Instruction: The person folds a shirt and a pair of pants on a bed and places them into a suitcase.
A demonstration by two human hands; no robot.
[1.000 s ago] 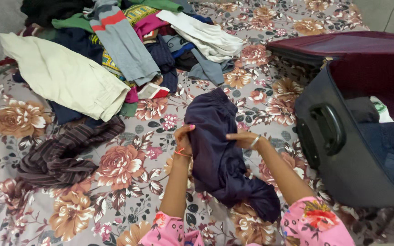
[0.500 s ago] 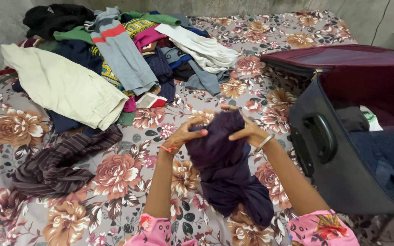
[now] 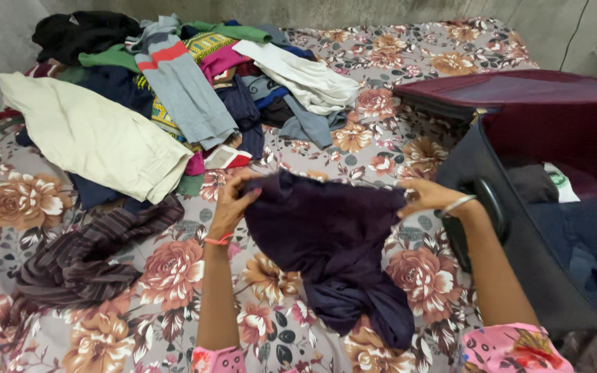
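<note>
The floral bedsheet [image 3: 395, 41] carries a heap of clothes [image 3: 174, 90] at the far left and an open dark suitcase [image 3: 519, 228] at your right. Between them, the dark purple garment [image 3: 326, 242] is stretched wide above the sheet, its lower end bunched on it. Your left hand [image 3: 233, 197] pinches its left corner and your right hand [image 3: 428, 195] pinches its right corner, beside the suitcase handle [image 3: 495, 204].

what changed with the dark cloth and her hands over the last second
The left hand and right hand moved apart, spreading the dark cloth wide; before, they held it bunched close together. Both keep their grip. The clothes pile and suitcase stayed put.
</note>
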